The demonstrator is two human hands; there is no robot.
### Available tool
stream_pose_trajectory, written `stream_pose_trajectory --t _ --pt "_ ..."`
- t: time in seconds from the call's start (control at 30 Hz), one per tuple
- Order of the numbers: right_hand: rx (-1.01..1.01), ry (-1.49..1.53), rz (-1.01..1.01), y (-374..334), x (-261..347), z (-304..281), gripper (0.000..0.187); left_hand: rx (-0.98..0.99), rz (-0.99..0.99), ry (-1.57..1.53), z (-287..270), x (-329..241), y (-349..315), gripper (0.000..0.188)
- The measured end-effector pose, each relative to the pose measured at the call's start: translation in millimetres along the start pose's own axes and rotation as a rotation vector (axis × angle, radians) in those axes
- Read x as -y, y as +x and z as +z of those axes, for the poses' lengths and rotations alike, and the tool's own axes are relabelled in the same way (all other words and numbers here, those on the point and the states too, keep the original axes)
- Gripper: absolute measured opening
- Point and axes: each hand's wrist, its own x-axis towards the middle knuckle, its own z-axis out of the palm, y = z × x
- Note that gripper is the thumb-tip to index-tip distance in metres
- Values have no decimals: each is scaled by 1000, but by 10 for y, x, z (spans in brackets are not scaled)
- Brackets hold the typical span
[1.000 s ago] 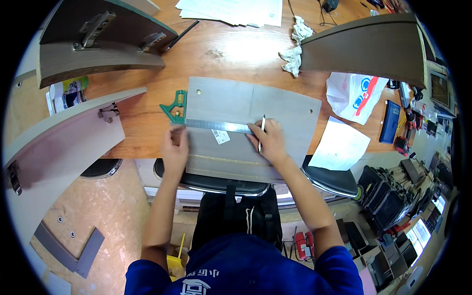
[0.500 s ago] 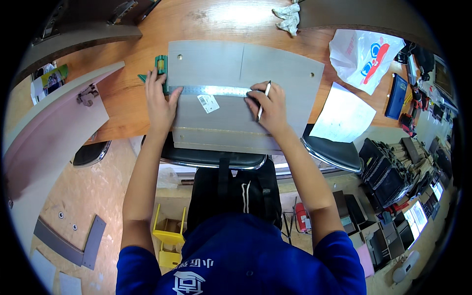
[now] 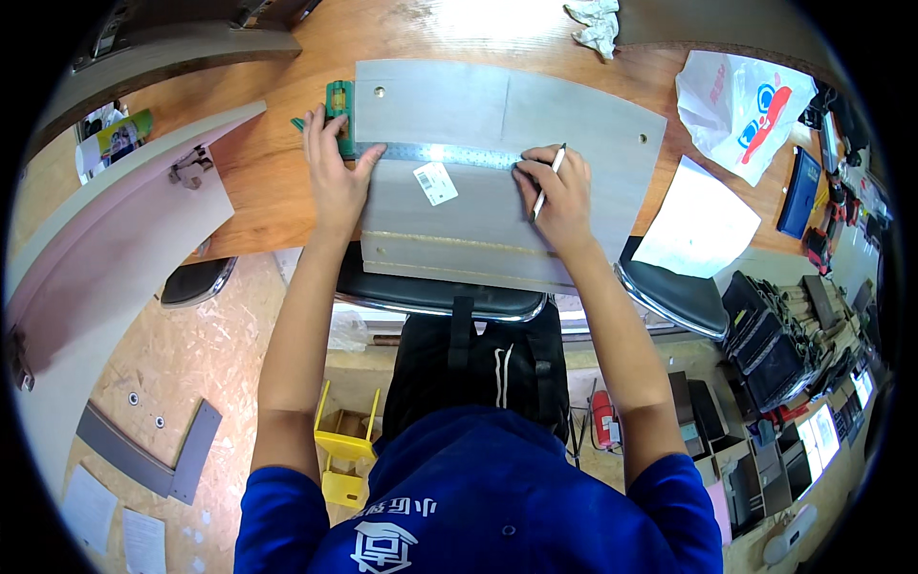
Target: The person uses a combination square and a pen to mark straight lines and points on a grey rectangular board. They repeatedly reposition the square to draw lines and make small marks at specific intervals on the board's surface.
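A grey board [image 3: 459,210] lies on the wooden table with a combination square across it. The square's green head [image 3: 339,100], with a yellow vial, sits against the board's left edge, and its steel rule [image 3: 430,153] runs rightward over the board. My left hand [image 3: 335,182] grips the green head, its thumb on the start of the rule. My right hand [image 3: 562,196] holds a white pen [image 3: 547,187] with a dark tip between its fingers, fingertips touching the rule's right end. Below the rule is a white label [image 3: 436,184]. A thin line crosses the board's upper part.
A white sheet of paper [image 3: 698,220] and a plastic bag [image 3: 746,115] lie right of the board. A blue notebook [image 3: 798,194] is farther right. A pale panel with a hinge [image 3: 191,167] stands at left. Chairs [image 3: 440,295] are tucked under the table's near edge; a white glove [image 3: 597,24] lies at the back.
The whole view has shifted, so everything appears farther right and slightly higher. Both hands, the combination square and the pen keep about the same places on the board.
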Motion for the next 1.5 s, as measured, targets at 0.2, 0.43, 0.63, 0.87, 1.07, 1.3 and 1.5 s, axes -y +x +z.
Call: stream_pose_trajectory --t 0.2,0.43,0.63,0.87,1.07,1.3,1.5 --pt "-24 -4 -3 -2 -17 18 26 121 43 66 -89 50 160 82" --pt "-47 2 16 -6 -28 49 28 191 7 84 -141 -72 226 95" --pt "-77 8 26 4 -62 78 28 181 -7 96 -123 -112 285 97" --pt "-72 -9 45 15 -63 74 27 183 -20 120 -114 -157 366 97" --pt "-68 -3 38 39 -89 64 26 158 36 121 -72 -47 394 99" --pt "-105 -6 54 49 -99 94 25 171 32 153 -83 -80 447 100" --pt "-105 -17 49 58 -104 94 24 175 28 167 -83 -81 467 99"
